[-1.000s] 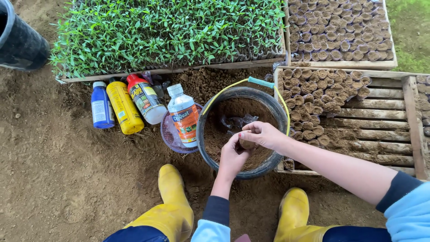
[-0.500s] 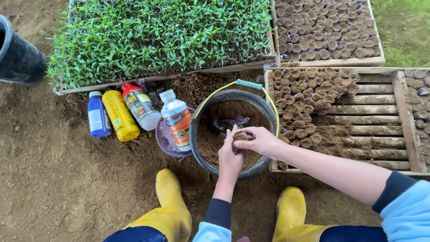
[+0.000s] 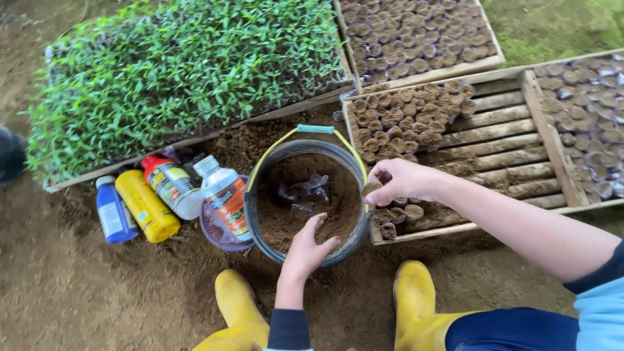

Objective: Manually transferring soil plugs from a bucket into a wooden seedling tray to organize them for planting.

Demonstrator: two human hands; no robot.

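A black bucket (image 3: 260, 224) with a yellow handle stands between my yellow boots, part full of brown soil with several clear plastic bags lying on it. My left hand (image 3: 305, 250) hovers over the bucket's near rim, fingers apart, holding nothing. My right hand (image 3: 398, 181) is just right of the bucket, over the near left corner of a wooden slatted tray (image 3: 513, 140), pinching a small soil-filled bag (image 3: 372, 189). Several filled bags stand in rows in that tray.
Bottles lie left of the bucket: blue (image 3: 112, 211), yellow (image 3: 147, 206), red-capped (image 3: 172, 184) and a white one (image 3: 224, 194) on a purple dish. A tray of green seedlings (image 3: 175, 71) sits behind. More trays of filled bags lie at the back (image 3: 416, 36) and far right (image 3: 588, 114).
My hands parted: the right carried the filled bag from over the bucket rightward to the tray's corner, the left let go and stayed over the bucket. The view swung and tilted.
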